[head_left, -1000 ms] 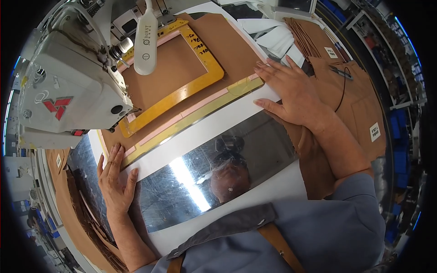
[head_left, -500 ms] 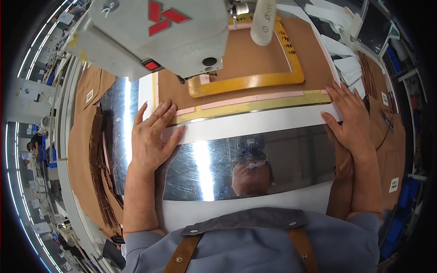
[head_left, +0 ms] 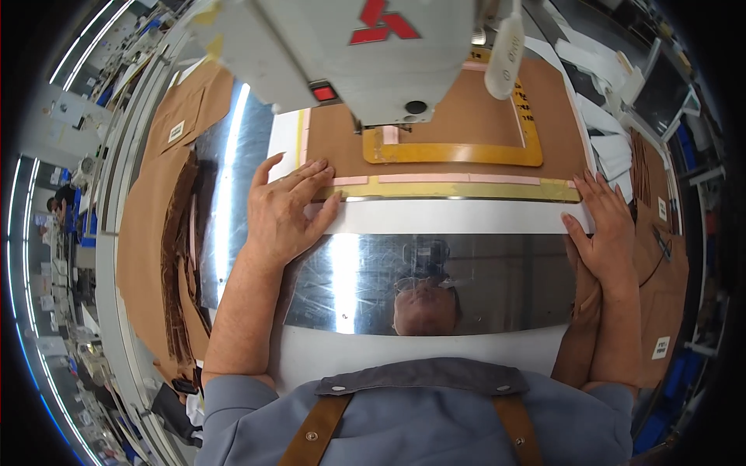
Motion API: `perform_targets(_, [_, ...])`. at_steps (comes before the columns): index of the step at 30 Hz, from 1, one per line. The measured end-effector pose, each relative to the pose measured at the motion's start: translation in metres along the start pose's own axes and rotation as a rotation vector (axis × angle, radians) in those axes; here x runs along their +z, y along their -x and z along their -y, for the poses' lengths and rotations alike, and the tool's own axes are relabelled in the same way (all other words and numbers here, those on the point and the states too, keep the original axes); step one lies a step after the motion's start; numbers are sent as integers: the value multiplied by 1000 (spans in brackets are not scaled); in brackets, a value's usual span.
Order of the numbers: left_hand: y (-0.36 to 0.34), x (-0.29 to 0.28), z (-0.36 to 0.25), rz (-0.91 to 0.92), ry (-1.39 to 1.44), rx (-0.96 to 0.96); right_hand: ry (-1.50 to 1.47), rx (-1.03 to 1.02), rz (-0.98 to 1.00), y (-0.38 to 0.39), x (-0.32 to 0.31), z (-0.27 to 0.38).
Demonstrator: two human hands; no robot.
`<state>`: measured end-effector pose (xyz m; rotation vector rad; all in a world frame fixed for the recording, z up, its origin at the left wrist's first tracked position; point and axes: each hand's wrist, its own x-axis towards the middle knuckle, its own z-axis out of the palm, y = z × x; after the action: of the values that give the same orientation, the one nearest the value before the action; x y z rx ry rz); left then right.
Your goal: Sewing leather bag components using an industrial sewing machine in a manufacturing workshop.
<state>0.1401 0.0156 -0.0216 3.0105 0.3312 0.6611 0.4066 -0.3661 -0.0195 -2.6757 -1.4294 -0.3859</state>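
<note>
My left hand (head_left: 291, 206) lies with fingers spread on the left end of a white template sheet (head_left: 458, 217), its fingertips at the edge of a brown fabric panel (head_left: 342, 140). At the sheet's right edge rests my right hand (head_left: 604, 225), fingers stretched out and thumb apart. Between them runs a yellow taped strip (head_left: 466, 190) with pink pieces along it. A yellow frame (head_left: 458, 154) sits on the brown fabric. Above the frame's left part is the pale sewing machine head (head_left: 373, 78), which hides some of the fabric.
A shiny metal plate (head_left: 466, 287) lies nearer me. Brown fabric pieces are stacked at the left (head_left: 148, 248), and more brown fabric (head_left: 660, 272) lies at the right. White pieces (head_left: 610, 151) and a dark screen (head_left: 660, 93) are at the far right.
The whole view has turned, so the machine and frame appear farther right and the strip more level. Both hands stay flat at the strip's ends.
</note>
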Motion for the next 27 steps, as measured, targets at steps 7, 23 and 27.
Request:
perform_targets(7, [-2,3,5,-246,-30,99,-40,17,-39,2,-3,1])
perform_targets(23, [-24,0,-60,-103,242,54,-94,31,-103,3,3,-4])
perform_targets(27, [-19,14,-78,-157,191,141,-287,-107,-171,-23,-9,23])
